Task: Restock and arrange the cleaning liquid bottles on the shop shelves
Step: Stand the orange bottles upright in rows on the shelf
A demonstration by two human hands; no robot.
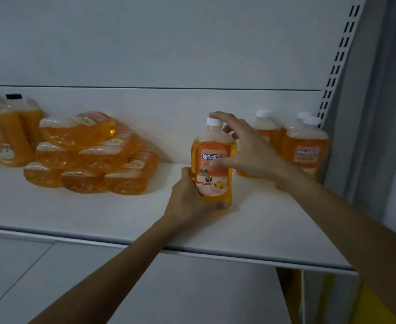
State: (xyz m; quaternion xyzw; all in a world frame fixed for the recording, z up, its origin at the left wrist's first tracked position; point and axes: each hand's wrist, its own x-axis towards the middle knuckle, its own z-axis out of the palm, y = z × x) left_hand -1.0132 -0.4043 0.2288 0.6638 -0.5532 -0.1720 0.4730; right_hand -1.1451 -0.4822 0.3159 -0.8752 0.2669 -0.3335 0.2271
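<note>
Left hand [190, 199] grips the base of the white-capped orange bottle [212, 169], upright on the shelf [122, 218], mid-right. Right hand [248, 148] holds it too (index on cap, thumb on label). Stacked bottles [91, 155] lie left; standing bottles [307, 148] behind right.

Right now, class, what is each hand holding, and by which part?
Both hold one orange bottle. The left hand grips its lower body; the right hand has fingertips on the white cap and its thumb on the label.
</note>
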